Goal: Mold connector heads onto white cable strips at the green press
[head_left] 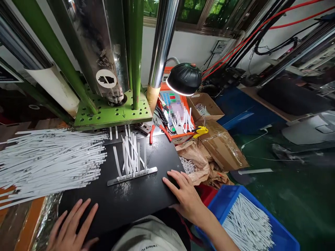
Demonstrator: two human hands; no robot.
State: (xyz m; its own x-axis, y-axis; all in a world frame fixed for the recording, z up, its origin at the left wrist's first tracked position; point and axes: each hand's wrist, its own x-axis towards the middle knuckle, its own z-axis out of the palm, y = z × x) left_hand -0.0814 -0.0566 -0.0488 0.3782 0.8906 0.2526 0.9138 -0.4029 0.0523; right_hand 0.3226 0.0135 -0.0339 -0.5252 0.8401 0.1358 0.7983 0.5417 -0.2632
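My left hand (74, 226) lies with fingers spread at the front left edge of the black work surface (104, 205), holding nothing. On the right edge of that surface rests my right hand (184, 191), its fingers apart and nothing in them. Between and beyond the hands is a metal bar (151, 170) with several white strips (133, 153) standing and leaning along it. A large heap of white strips (52, 160) covers the left side. Red-handled pliers (157, 129) lie open behind the bar, near the machine.
A green machine plate (112, 113) stands at the back below a metal cylinder. Right of it are a black lamp (185, 78), an orange control box (170, 92) and cardboard boxes (222, 143). A blue bin (282, 232) of white strips is at lower right.
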